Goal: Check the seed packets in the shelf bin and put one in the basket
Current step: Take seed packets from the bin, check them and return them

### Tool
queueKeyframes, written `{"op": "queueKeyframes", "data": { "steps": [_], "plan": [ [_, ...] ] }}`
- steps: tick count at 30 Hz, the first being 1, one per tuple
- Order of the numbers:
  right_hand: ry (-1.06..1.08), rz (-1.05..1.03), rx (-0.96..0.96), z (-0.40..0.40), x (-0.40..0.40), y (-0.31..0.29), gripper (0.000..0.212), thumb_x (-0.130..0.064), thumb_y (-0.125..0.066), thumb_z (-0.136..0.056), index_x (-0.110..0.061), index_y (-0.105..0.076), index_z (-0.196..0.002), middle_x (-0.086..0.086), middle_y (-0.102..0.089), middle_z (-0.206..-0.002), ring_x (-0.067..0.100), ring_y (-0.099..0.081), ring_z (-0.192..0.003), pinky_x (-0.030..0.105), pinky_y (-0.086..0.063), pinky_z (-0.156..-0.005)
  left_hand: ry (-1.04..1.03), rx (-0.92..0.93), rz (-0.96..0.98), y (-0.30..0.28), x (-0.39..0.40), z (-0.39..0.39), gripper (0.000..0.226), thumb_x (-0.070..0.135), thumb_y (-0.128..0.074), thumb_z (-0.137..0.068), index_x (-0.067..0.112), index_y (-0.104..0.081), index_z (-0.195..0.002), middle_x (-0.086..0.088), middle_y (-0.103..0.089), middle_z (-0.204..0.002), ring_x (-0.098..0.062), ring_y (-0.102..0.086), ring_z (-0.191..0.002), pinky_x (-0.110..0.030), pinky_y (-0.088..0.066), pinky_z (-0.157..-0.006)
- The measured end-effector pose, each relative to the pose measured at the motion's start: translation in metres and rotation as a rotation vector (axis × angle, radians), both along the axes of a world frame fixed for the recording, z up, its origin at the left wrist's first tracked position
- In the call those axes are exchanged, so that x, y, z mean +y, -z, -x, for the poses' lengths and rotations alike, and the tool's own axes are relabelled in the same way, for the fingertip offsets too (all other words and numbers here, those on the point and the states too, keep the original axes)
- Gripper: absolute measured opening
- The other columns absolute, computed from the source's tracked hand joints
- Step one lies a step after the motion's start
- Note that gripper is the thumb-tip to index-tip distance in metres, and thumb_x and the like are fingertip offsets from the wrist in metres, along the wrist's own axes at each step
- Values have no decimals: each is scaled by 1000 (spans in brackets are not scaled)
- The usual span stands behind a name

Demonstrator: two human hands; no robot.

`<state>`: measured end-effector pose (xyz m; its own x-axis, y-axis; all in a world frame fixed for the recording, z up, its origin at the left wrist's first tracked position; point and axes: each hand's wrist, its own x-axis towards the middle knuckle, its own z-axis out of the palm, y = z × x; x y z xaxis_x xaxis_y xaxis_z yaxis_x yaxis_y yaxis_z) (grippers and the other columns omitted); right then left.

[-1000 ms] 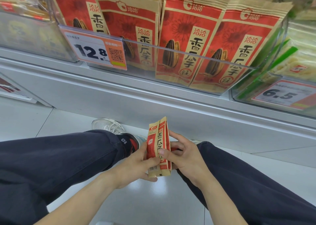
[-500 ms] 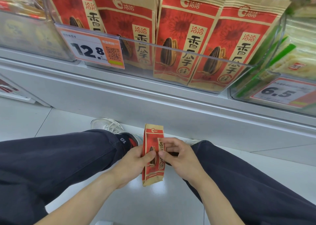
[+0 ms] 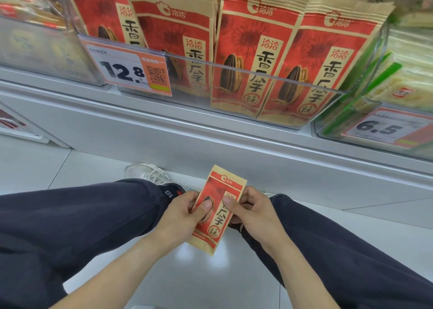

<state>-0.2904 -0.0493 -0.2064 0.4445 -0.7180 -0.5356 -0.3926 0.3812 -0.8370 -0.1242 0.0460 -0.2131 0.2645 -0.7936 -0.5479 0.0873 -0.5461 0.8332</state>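
Hands first: left hand (image 3: 180, 217) and right hand (image 3: 253, 215) both hold one seed packet (image 3: 218, 211) low down, between the person's knees, over the floor. Left thumb presses on the front w/ the other fingers curled behind; right thumb pinches the front's right side w/ fingers tucked at the back. Packet faces up, tipped a bit to the right, so the front is easy to read. It looks like a small paper bag, prob light and a bit crinkly, w/ loose seeds inside that can slide around. Not likely to break, but a hard squeeze could crush the seeds or bend the bag. Best place to hold it is prob the flat side edges or the sealed top strip, not the puffy middle. Up above, the shelf bin (image 3: 257, 74) w/ a clear front holds more packets (image 3: 253, 50) standing upright, w/ an orange price tag (image 3: 131, 70) on its left end. Basket is not in view, so can't tell which way to carry it.
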Motion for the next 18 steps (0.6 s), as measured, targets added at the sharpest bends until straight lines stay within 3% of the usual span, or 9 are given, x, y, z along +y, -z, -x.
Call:
{"op": "queueKeyframes", "data": {
  "steps": [5,10,14,18],
  "plan": [
    [-70,66,-7,5,-1,-21,32,-39,-77,-86,-15,-69,-106,-1,-79,-93,17,-76,-86,25,-59,-69,217,-291,30,-18,-3,-12,6,31,-62,-99,29,-63,-104,12,-75,-93,-1,-71,-84,-18,-54,-71],
    [6,91,-76,6,5,-41,37,-29,-82,-83,-8,-64,-108,4,-79,-98,25,-77,-89,47,-63,-83,193,-489,145,-45,4,-14,9,35,-70,-93,36,-65,-100,16,-69,-93,3,-65,-87,-16,-51,-71],
    [171,-71,-222,0,22,-49,86,-47,-96,-61,-28,-50,-132,5,-76,-114,27,-73,-106,50,-56,-99,164,-759,363,-52,16,3,12,37,-74,-88,38,-68,-99,20,-55,-90,0,-58,-84,-14,-46,-71],
    [233,-80,-286,-1,30,-56,91,-37,-99,-58,-29,-50,-134,6,-75,-115,28,-74,-105,51,-55,-100,220,-819,436,-53,23,13,22,37,-73,-89,42,-65,-110,21,-50,-93,1,-55,-85,-11,-44,-69]
  ]
}}
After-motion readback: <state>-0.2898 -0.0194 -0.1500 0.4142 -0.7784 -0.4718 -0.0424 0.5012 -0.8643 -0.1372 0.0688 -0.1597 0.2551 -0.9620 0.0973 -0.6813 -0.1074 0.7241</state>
